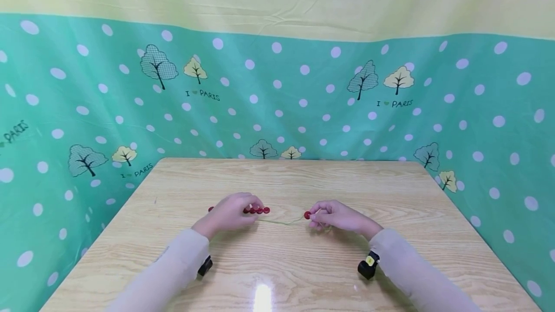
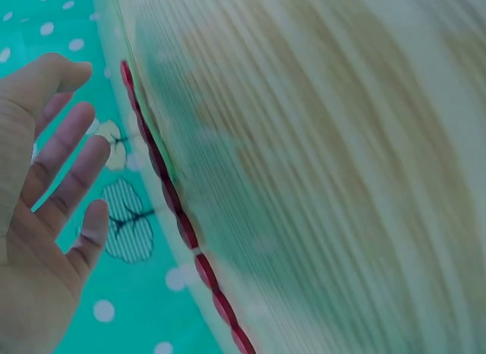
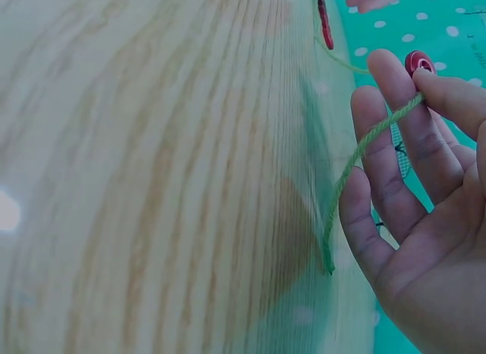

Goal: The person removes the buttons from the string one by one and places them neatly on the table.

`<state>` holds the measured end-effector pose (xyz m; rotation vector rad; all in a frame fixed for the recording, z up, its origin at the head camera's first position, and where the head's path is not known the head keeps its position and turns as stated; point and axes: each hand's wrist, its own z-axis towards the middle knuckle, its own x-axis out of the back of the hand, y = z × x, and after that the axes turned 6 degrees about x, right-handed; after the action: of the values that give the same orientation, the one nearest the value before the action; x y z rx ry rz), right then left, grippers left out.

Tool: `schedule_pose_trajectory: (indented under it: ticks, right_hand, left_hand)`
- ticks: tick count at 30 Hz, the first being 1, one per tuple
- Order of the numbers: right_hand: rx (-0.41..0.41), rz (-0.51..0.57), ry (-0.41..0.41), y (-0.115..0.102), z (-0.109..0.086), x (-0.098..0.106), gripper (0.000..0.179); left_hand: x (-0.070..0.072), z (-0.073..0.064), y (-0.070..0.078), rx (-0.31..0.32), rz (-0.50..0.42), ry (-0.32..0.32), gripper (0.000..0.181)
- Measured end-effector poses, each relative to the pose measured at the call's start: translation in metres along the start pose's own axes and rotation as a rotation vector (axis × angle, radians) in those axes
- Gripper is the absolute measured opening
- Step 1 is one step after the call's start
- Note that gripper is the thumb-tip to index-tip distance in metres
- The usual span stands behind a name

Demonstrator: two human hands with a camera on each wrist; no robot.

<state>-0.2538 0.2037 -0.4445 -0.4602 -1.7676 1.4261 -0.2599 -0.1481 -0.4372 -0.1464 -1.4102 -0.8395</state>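
Observation:
Thumb and index finger of my right hand pinch a red button with green string at it. In the right wrist view, the string's end hangs down past the other fingers onto the table, and the button shows just above the thumb tip. From there the string runs left along the table. My left hand hovers by a row of red buttons, partly hiding it. Its fingers are loosely bent and hold nothing. Several buttons lie edge to edge in the left wrist view.
The wooden table reaches back to a green dotted curtain, which also hangs on both sides. Black wrist cameras, one on the right sleeve and one on the left, hang below the cuffs.

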Motion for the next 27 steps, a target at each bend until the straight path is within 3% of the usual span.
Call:
schedule_pose_trajectory:
  ticks: [13,27]
  right_hand:
    - [-0.011,-0.013,-0.002,-0.002,0.003,-0.003,0.03]
    - [-0.01,-0.026,-0.008,-0.002,0.005,-0.006,0.031]
  left_hand:
    - [-0.016,0.02,0.036,-0.048,-0.003,-0.055,0.026]
    - [-0.032,0.045,0.064,-0.12,-0.036,-0.032,0.032]
